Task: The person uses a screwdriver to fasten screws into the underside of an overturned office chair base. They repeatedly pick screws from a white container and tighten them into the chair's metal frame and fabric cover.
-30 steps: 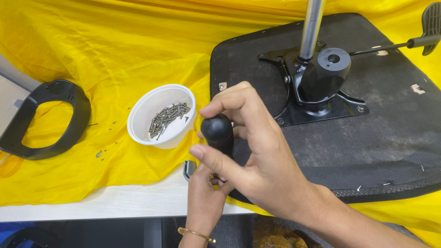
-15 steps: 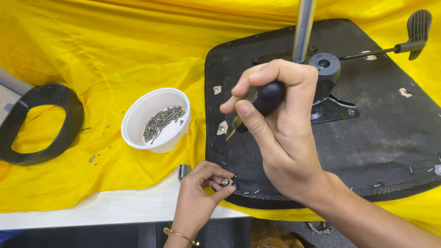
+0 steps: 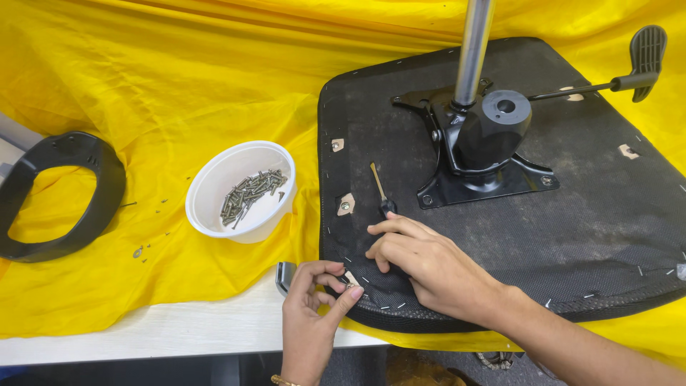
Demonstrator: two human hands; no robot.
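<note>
Yellow cloth (image 3: 143,86) covered the workbench where we bent over the upturned black seat base (image 3: 586,214), its metal mechanism plate (image 3: 486,179) and steel column (image 3: 475,43) pointing up, the adjustment lever (image 3: 629,75) reaching off to the far side. Half a second before, our right hand had held the black-handled screwdriver in the air above the base; now the screwdriver (image 3: 382,193) lay flat on the fabric, shaft pointing away from us, and our right hand (image 3: 421,261) rested beside it, fingers curled loosely and pressing the base near its front edge, gripping nothing. Our left hand (image 3: 318,297) had stayed at that edge, thumb and forefinger pinched on a small screw (image 3: 349,284) at a pale mounting tab. We judged the tool set aside so both hands could seat the fastener by feel. To the left stood the white bowl (image 3: 239,189) of screws, and farther left a black armrest loop (image 3: 61,193).
</note>
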